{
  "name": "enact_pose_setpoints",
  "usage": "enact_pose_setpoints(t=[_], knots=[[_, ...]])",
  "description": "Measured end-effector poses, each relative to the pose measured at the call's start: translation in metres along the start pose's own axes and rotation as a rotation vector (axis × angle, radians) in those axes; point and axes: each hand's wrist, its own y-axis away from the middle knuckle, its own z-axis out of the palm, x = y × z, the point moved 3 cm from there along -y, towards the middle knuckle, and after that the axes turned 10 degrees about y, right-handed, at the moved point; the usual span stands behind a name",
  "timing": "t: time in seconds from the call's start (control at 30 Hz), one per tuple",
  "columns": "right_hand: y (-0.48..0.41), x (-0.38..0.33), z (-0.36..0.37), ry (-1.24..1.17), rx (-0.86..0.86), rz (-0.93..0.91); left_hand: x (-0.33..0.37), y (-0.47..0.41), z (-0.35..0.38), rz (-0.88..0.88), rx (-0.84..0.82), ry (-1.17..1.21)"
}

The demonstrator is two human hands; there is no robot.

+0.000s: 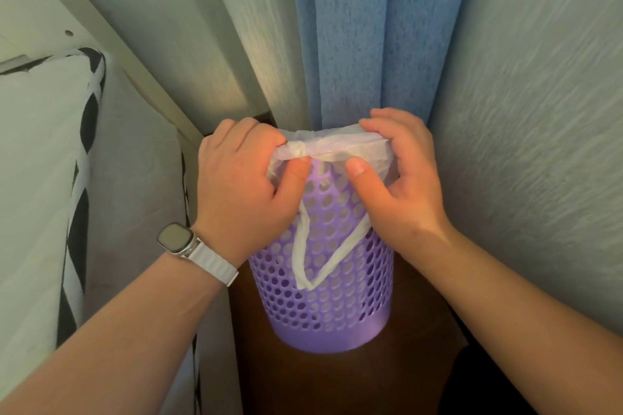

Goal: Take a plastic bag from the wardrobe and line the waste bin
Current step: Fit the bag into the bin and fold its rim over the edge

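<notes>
Both hands, left hand [242, 178] and right hand [401, 172], pinch the bag [333, 150] at the bin [330, 296] rim. The rim lies straight between them, equally near each.

matt perforated plastic bin [337, 313], thin crinkled plastic bag [337, 145]

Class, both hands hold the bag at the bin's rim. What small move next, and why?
Probably draw the edge of the bag further down over the near rim of the bin: left hand and right hand both pinch it there, bunched in a roll, and a handle loop hangs outside.
</notes>
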Motion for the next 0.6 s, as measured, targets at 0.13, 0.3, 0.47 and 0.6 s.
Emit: enact_pose_setpoints(t=[0.13, 0.3, 0.47, 0.6], knots=[[-0.0001, 0.0018, 0.0032, 0.002, 0.029, 0.059, 0.0012, 0.0015, 0.0017, 0.018, -0.001, -0.002], [-0.0025, 0.0038, 0.0006, 0.043, 0.065, 0.021, 0.0043, 0.0009, 0.0024, -0.008, 0.007, 0.029], [-0.0009, -0.002, -0.0009, 0.085, 0.113, 0.043, 0.0099, 0.0004, 0.0023, 0.01, 0.012, 0.052], [-0.0008, -0.0055, 0.0, 0.122, 0.103, 0.043, 0.0089, 0.0007, 0.0029, -0.01, 0.023, 0.011]])
